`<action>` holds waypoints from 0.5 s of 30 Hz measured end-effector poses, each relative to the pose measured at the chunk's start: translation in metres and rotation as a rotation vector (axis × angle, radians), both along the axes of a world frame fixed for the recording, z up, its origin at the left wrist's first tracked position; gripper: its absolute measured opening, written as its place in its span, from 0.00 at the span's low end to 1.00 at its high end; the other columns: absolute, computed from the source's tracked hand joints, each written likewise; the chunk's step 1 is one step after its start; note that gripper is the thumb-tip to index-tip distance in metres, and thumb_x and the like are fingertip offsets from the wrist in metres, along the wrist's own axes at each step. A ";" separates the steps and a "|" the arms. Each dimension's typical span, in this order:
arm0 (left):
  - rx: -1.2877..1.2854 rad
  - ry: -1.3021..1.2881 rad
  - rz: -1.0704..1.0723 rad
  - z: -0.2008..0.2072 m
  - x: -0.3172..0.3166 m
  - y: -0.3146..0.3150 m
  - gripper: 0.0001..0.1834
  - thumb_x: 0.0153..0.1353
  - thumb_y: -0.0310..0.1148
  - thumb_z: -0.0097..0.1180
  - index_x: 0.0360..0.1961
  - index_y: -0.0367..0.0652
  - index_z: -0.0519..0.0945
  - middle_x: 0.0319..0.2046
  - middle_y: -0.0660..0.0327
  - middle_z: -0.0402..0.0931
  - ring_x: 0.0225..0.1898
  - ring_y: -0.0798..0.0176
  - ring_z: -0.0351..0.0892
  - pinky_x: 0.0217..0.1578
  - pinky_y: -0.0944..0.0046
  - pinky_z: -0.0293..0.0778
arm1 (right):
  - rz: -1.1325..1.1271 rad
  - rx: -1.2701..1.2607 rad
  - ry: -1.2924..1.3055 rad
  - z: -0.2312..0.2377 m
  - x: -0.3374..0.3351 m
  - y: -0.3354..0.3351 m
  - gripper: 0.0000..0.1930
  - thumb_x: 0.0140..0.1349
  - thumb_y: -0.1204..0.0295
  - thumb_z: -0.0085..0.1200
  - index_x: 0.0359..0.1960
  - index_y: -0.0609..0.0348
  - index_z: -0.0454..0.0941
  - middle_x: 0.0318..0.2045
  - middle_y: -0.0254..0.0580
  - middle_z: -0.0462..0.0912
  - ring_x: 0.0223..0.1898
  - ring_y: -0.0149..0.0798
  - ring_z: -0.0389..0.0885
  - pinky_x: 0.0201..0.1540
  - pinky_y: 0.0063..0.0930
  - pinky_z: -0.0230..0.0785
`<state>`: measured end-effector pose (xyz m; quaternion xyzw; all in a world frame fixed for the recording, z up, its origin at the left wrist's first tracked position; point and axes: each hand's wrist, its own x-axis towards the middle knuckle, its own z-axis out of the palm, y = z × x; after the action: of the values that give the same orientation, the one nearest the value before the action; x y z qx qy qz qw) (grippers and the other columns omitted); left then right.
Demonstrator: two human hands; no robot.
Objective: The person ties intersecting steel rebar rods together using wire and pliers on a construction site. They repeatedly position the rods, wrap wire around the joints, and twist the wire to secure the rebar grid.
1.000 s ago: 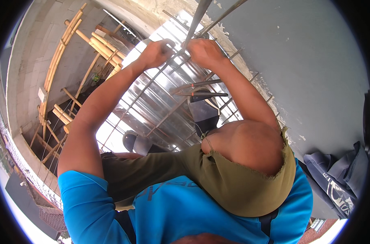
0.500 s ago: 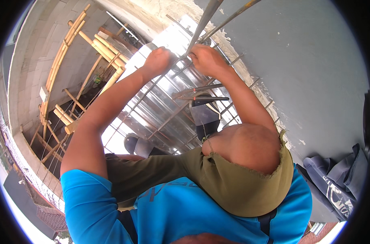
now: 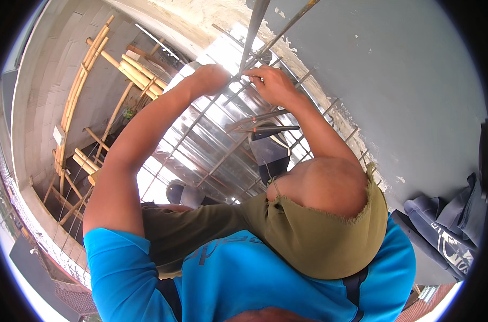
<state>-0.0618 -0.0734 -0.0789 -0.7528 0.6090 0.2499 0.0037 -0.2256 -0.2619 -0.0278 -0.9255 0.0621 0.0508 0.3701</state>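
A grid of steel reinforcing bars point(image 3: 193, 124) lies over shiny corrugated metal sheeting point(image 3: 201, 153). My left hand point(image 3: 212, 79) is curled closed at a bar crossing on the far side; its fingertips are hidden. Across the same crossing, my right hand point(image 3: 273, 85) has its thumb and index finger pinched close to the bars. Whatever either hand grips is too small or hidden to name. A slanting steel bar point(image 3: 252, 37) rises between the hands. Pincers point(image 3: 276, 128) with dark handles and orange-red marks rest on the grid, nearer me, beside my right forearm.
My shoe point(image 3: 269, 153) stands on the grid below the pincers, the other point(image 3: 182, 192) further left. A grey wall point(image 3: 394, 91) borders the right side. Bamboo scaffolding point(image 3: 83, 80) stands over a drop at left. Dark cloth point(image 3: 442, 225) lies at lower right.
My right hand has loosened from a tighter curl, its index finger now reaching toward the crossing. My left hand stays closed near the same spot. The view has shifted slightly.
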 end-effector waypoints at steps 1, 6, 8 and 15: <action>0.056 0.034 -0.027 0.003 0.002 -0.001 0.10 0.63 0.29 0.59 0.37 0.33 0.88 0.35 0.39 0.87 0.44 0.36 0.89 0.48 0.45 0.84 | -0.010 0.006 -0.007 -0.001 -0.003 0.000 0.15 0.71 0.73 0.53 0.53 0.53 0.89 0.45 0.55 0.89 0.50 0.59 0.86 0.56 0.49 0.78; 0.003 0.054 0.252 0.013 -0.002 -0.002 0.13 0.65 0.33 0.56 0.35 0.36 0.89 0.35 0.38 0.86 0.40 0.36 0.89 0.44 0.42 0.83 | 0.025 -0.078 -0.046 0.003 -0.002 -0.001 0.17 0.68 0.77 0.52 0.53 0.52 0.90 0.44 0.50 0.89 0.48 0.56 0.87 0.53 0.48 0.80; -0.065 0.024 0.310 0.014 -0.003 0.001 0.13 0.65 0.35 0.57 0.35 0.37 0.90 0.34 0.38 0.86 0.39 0.36 0.88 0.43 0.42 0.83 | 0.080 -0.125 -0.058 -0.003 0.005 -0.007 0.18 0.67 0.78 0.51 0.53 0.50 0.90 0.43 0.48 0.89 0.48 0.55 0.87 0.51 0.48 0.80; -0.056 0.478 0.868 0.025 -0.027 0.006 0.27 0.73 0.50 0.60 0.53 0.32 0.85 0.42 0.47 0.90 0.43 0.52 0.90 0.47 0.56 0.81 | 0.161 -0.138 -0.040 -0.009 0.010 -0.007 0.20 0.65 0.78 0.52 0.55 0.50 0.89 0.43 0.48 0.88 0.48 0.56 0.87 0.52 0.49 0.80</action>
<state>-0.0890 -0.0671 -0.0537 -0.8584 0.2295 0.3777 -0.2606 -0.2153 -0.2684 -0.0365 -0.9516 -0.0164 0.0577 0.3013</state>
